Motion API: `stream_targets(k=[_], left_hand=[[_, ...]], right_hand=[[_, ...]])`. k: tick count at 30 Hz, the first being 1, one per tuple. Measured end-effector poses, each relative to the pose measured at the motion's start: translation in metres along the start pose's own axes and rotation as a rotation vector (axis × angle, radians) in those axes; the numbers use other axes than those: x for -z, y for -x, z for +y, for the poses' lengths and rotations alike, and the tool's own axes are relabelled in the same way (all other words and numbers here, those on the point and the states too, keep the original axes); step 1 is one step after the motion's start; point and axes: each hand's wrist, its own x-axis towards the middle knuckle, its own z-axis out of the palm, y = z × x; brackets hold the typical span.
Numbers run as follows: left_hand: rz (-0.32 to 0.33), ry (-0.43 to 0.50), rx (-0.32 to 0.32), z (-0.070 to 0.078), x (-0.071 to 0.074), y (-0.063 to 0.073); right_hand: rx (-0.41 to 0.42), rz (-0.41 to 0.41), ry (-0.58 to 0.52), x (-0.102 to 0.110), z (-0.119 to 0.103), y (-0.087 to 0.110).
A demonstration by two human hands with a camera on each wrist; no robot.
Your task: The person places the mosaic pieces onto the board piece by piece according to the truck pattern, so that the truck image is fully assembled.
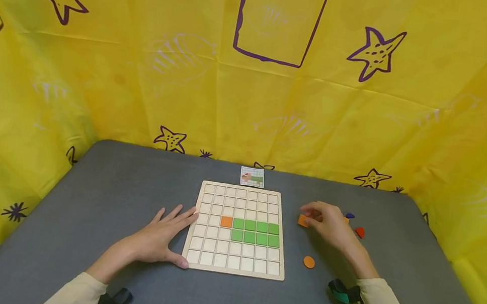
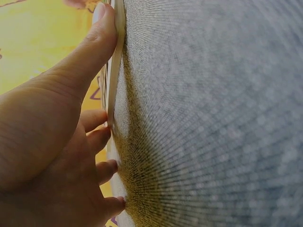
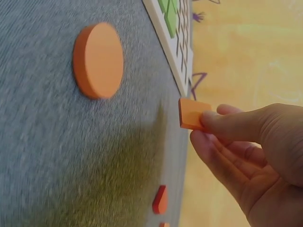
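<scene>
A pale wooden grid board lies on the table, with two rows of green square tiles and one orange square tile set in its cells. My left hand rests at the board's left edge, fingers spread, thumb at the lower left corner; the left wrist view shows the thumb against the rim. To the right of the board, my right hand pinches another orange square tile between thumb and fingers, held off the table.
An orange round piece lies right of the board. Beyond the right hand are a red piece, a blue piece and a partly hidden orange piece. A small picture card lies behind the board. A yellow patterned cloth encloses the table.
</scene>
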Motion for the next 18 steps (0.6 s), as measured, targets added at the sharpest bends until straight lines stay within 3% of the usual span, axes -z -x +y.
stream_targets(k=[18], left_hand=[[0.006,-0.001,0.004,0.001,0.0,0.0]], right_hand=[[0.032,-0.045,-0.026,-0.015,-0.019,-0.015]])
